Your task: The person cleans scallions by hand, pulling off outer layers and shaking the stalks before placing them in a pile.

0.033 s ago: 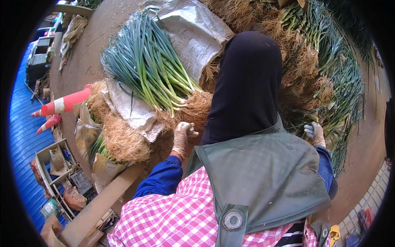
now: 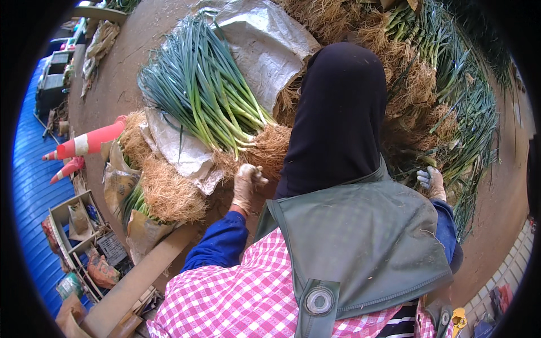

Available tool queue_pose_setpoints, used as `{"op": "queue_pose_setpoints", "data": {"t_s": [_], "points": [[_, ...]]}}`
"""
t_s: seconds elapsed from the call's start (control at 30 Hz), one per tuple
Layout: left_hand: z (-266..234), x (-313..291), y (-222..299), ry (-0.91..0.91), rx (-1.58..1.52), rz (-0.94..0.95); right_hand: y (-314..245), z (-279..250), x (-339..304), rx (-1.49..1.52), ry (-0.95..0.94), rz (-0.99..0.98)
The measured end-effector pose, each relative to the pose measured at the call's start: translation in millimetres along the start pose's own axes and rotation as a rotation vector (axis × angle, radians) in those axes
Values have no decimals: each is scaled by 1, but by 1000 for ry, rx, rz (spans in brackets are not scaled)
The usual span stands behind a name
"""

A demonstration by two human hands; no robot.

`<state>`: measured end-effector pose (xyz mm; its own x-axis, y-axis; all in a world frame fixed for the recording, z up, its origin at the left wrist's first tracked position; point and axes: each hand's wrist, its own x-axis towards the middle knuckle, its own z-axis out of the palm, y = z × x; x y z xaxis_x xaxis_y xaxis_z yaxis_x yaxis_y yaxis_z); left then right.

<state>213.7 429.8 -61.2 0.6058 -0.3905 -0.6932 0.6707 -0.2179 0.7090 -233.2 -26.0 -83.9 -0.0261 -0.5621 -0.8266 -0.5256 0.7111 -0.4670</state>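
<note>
One long green, brown-rooted onion bundle looks gathered, a tangled green heap rightward seemingly remaining, gloved left hand just below it, gloved right hand farther right, both part-curled, any hold I can't tell!

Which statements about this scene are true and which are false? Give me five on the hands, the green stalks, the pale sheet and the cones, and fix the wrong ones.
1. The left hand and the right hand both wear gloves. True.
2. The left hand is beside the leafy tips of the bundle of green stalks. False: it is near the bundle's roots.
3. A pale sheet shows beside the bundle. True.
4. The larger cone is plain blue. False: it is red with a white band.
5. The right hand is near the heap of leafy greens. True.
</note>
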Motion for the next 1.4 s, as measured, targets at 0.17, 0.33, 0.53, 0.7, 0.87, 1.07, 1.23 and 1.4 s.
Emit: {"op": "queue_pose_setpoints", "data": {"t_s": [0.17, 0.33, 0.53, 0.7, 0.87, 1.07, 1.23, 1.4], "points": [[-13, 69, 75, 179, 1675, 1170, 2, -2, 4, 6, 9, 3], [23, 124, 119, 33, 1545, 438, 1, -3, 0, 64, -13, -4], [-38, 143, 95, 17, 1446, 390, 3, -3, 6, 50, -4, 15], [-15, 114, 96, 203, 1063, 67, 1, -3, 6, 12, -15, 14], [-14, 131, 90, 220, 1393, -70, 2, -3, 10, 18, -45, 12], [24, 114, 97, 234, 1714, -101, 5, -5, 13, 38, -58, 6], [14, 112, 86, 311, 1645, -7, 8, -5, 19, 39, -40, -2], [-12, 109, 51, 380, 1506, 292, 7, -3, 18, 61, -71, -22]]}}
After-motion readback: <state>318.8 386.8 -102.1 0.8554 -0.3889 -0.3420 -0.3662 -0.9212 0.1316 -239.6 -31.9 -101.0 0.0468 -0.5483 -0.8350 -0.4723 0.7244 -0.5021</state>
